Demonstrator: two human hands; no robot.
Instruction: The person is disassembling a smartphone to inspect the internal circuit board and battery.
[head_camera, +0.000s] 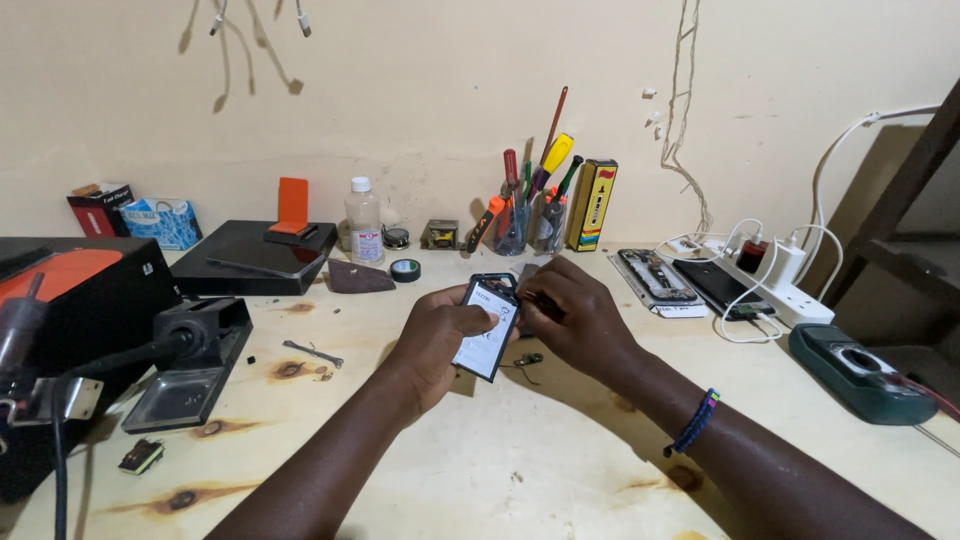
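My left hand (432, 340) holds an opened phone (487, 327) above the wooden table, its back facing me with a white-labelled battery showing. The thumb rests on the battery. My right hand (570, 312) grips the phone's right edge near the top, fingers curled around something small that I cannot make out. A beaded bracelet (695, 422) sits on my right wrist. Small loose parts (527, 360) lie on the table just below the phone.
Cups of screwdrivers (528, 215) stand by the wall, with a clear bottle (363, 222), a tape roll (405, 270) and a black device (250, 255). Two more phones (690, 282) and a white power strip (790, 295) lie at right. A green meter (860, 372) is nearer; a black machine (80, 300) fills the left.
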